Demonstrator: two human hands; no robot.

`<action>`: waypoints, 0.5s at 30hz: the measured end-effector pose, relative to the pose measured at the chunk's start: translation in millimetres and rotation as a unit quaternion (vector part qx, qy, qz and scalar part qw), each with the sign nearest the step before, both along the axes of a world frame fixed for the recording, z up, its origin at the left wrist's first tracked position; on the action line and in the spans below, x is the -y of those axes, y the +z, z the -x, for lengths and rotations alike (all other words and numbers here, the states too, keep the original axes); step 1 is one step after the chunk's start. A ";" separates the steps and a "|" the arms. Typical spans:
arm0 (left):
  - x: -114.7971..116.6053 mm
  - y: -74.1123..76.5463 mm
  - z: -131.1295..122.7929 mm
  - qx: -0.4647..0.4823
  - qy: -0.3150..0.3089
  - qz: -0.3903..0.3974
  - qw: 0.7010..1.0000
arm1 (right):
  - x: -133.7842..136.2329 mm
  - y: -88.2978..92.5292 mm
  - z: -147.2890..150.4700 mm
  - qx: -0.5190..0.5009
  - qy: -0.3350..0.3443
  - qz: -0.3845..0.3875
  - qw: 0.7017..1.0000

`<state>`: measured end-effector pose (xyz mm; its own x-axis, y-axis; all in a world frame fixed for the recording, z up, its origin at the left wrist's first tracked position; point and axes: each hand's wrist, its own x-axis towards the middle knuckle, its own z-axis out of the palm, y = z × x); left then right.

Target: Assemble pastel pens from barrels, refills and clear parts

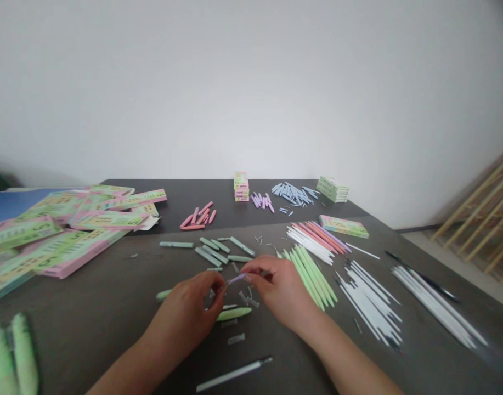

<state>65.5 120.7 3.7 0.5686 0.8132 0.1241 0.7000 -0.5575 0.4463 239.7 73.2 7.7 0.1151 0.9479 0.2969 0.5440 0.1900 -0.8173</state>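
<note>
My right hand (282, 285) pinches a small, slim purple pen part (237, 278) between thumb and fingers. Close by on the left, my left hand (187, 307) is closed in a pinch at the part's other end; what its fingertips hold is too small to make out. Under the hands lie a light-green pen barrel (233, 314) and several clear plastic pieces, one a clear clip-like piece (236, 339). Nearer to me rests a white refill (233, 374) with a dark tip. Just beyond the hands are grey-green pen caps and tubes (209, 256).
Light-green barrels (312, 277) and white refills (370, 304) lie at right, beside longer white rods (436, 307). Printed boxes (99, 219) are heaped at left. Pink parts (197, 217), purple parts (263, 201), blue parts (292, 192) and stacked boxes (241, 186) lie farther back.
</note>
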 end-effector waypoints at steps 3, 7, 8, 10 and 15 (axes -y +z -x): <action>-1.5 -1.1 1.1 0.003 -0.010 -0.006 1.000 | 0.6 -0.2 0.8 0.016 0.003 -0.008 1.000; -1.4 -3.6 1.7 0.004 -0.020 -0.021 1.000 | 0.6 -1.0 0.7 0.039 0.009 -0.004 0.999; -0.8 -4.3 2.0 0.007 -0.024 -0.025 0.999 | 0.4 -1.5 0.4 0.040 0.009 -0.001 0.999; 0.4 -5.9 2.8 0.014 -0.039 -0.035 0.999 | -0.2 -2.6 -0.4 0.035 0.006 0.003 0.999; 0.3 -11.0 5.5 0.025 -0.068 -0.051 0.996 | -0.4 -3.3 -0.8 0.026 -0.007 0.011 1.000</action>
<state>60.1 120.4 -7.3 0.6636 0.7105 0.2342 0.5927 -0.6903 0.4149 240.6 73.6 4.3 0.1125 0.9529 0.2816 0.5888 0.1644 -0.7914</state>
